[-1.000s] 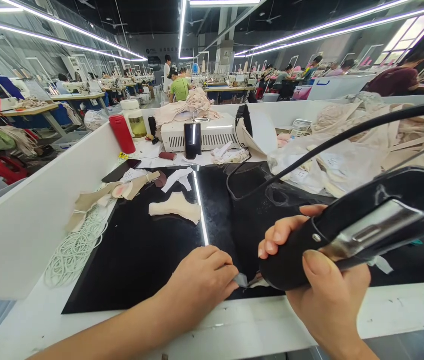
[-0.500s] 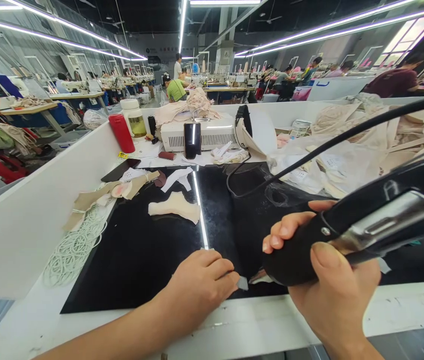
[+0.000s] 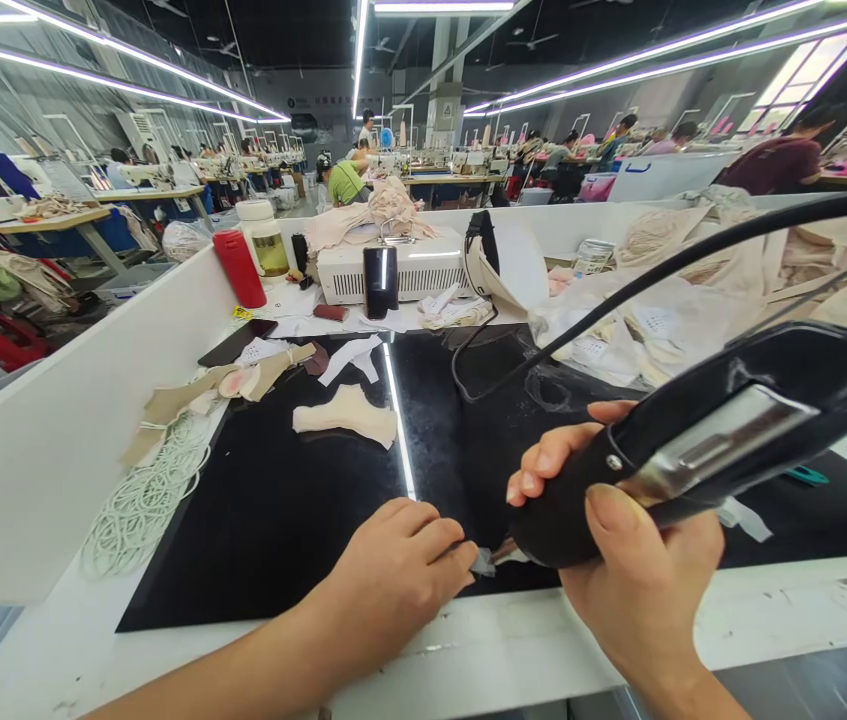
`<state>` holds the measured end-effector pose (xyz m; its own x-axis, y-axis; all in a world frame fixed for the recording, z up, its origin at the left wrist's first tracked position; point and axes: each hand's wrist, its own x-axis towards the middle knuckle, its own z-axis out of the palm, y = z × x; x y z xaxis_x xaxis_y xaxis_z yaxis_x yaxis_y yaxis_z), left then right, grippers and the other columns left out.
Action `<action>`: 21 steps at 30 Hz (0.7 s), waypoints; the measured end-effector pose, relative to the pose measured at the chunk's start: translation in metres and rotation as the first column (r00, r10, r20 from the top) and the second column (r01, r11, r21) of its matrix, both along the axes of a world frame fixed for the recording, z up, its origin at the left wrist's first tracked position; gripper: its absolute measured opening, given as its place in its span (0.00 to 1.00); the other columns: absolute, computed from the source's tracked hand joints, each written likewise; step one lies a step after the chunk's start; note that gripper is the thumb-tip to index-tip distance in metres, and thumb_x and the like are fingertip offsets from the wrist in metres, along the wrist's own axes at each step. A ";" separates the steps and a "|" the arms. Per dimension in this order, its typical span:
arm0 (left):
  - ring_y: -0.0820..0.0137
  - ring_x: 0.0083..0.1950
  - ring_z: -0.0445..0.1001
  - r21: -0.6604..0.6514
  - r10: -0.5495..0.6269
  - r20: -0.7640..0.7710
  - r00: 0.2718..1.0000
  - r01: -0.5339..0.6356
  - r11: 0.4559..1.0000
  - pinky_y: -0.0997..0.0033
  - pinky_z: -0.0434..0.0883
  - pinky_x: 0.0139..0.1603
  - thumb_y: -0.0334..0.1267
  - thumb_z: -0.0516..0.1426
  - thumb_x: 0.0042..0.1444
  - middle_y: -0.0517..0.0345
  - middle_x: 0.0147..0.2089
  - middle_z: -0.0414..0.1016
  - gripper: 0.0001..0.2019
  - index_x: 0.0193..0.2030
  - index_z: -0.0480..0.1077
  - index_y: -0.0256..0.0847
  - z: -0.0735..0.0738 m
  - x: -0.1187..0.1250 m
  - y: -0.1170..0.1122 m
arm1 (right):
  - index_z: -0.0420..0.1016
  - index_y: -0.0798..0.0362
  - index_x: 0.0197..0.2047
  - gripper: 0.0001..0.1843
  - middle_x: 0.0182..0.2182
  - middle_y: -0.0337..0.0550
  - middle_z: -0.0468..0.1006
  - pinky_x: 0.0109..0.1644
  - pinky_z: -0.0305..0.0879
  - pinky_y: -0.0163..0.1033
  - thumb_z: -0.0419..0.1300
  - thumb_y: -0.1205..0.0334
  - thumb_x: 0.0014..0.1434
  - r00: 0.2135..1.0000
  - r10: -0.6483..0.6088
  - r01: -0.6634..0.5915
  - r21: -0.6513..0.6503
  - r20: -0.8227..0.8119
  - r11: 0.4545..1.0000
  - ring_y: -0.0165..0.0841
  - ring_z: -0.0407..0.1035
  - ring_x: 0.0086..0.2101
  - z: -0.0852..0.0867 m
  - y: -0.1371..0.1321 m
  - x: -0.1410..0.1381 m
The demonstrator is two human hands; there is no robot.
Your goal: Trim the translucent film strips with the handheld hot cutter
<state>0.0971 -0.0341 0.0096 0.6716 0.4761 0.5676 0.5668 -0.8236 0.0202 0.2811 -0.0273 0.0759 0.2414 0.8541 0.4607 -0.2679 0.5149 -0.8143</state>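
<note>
My right hand [image 3: 640, 580] is wrapped round the grip of a black corded tool [image 3: 700, 440] with a metal trigger, its tip pointing down-left at the near edge of the black mat [image 3: 280, 520]. My left hand [image 3: 393, 575] rests on the mat with fingers curled, pinching a small grey scrap [image 3: 483, 562] right at the tool's tip. The tool's black cable [image 3: 663, 275] arcs up and away to the right.
A beige fabric piece [image 3: 348, 412] lies mid-mat. White cord [image 3: 142, 495] and beige trims lie at the left beside a white divider wall [image 3: 55, 440]. A red bottle [image 3: 239, 265], a white box unit [image 3: 415, 265] and fabric heaps [image 3: 693, 290] stand behind. People work in the background.
The tool lifted slightly off the scrap, then came back down to it. My left hand stayed in place pinching the scrap.
</note>
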 end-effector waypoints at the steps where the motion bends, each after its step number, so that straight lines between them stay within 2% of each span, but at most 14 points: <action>1: 0.67 0.45 0.79 0.003 -0.008 0.000 1.000 0.008 1.000 0.65 0.78 0.47 0.35 0.56 0.77 0.57 0.44 0.82 0.07 0.51 0.76 0.39 0.000 -0.001 0.000 | 0.76 0.42 0.54 0.20 0.33 0.35 0.78 0.33 0.78 0.40 0.75 0.51 0.62 1.000 -0.001 0.001 0.000 0.000 1.000 0.33 0.74 0.30 0.000 0.000 0.000; 5: 0.68 0.50 0.79 0.004 -0.047 0.026 0.999 0.047 0.999 0.65 0.77 0.57 0.38 0.56 0.78 0.57 0.48 0.83 0.08 0.52 0.76 0.39 0.004 -0.003 0.001 | 0.77 0.43 0.53 0.20 0.32 0.35 0.78 0.32 0.78 0.39 0.75 0.51 0.61 1.000 -0.020 0.020 0.016 -0.009 1.000 0.33 0.73 0.30 0.002 0.000 0.001; 11: 0.70 0.48 0.80 -0.021 -0.081 0.020 0.996 0.082 0.996 0.64 0.74 0.64 0.38 0.54 0.79 0.61 0.46 0.84 0.09 0.52 0.76 0.41 0.006 -0.006 -0.003 | 0.77 0.43 0.53 0.21 0.32 0.35 0.78 0.32 0.78 0.39 0.76 0.50 0.61 0.999 -0.038 0.038 0.008 -0.007 0.999 0.33 0.73 0.29 0.002 -0.001 0.004; 21: 0.69 0.47 0.80 -0.072 -0.073 -0.018 0.997 0.072 0.995 0.61 0.74 0.64 0.41 0.55 0.79 0.61 0.47 0.83 0.09 0.55 0.75 0.40 0.002 -0.004 -0.004 | 0.77 0.43 0.53 0.21 0.32 0.35 0.78 0.32 0.78 0.38 0.76 0.51 0.60 1.000 -0.027 0.027 0.017 -0.010 0.999 0.32 0.74 0.30 0.001 0.001 0.003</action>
<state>0.0933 -0.0380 0.0112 0.7172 0.4644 0.5195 0.5065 -0.8595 0.0691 0.2839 -0.0265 0.0773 0.2691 0.8390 0.4730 -0.2619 0.5363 -0.8023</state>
